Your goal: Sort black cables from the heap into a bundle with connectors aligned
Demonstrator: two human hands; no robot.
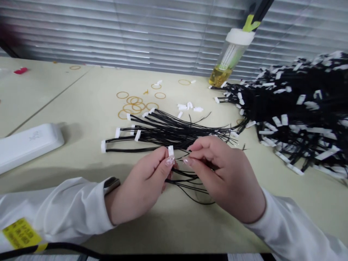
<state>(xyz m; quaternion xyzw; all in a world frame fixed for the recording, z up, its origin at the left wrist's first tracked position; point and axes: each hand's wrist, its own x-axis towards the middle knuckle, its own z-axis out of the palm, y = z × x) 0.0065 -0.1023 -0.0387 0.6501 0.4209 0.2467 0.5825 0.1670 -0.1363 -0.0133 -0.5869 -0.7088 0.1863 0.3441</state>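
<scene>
My left hand [141, 185] pinches a small white connector [170, 150] between thumb and fingers, with thin black wires running down from it. My right hand [223, 177] holds thin black wires [190, 173] in a pinch close to that connector, and the fingertips of both hands nearly meet. Just beyond my hands lies a loose bundle of black wires [165, 131] with white connectors on its ends. A much larger heap of the same wired connectors [295, 105] fills the right side of the table.
Several rubber bands [133, 105] and loose white connector pieces [187, 106] lie on the beige table [81, 108]. A bottle of yellow liquid [231, 54] stands at the back, before window blinds [122, 29]. A long white box [27, 145] lies at left.
</scene>
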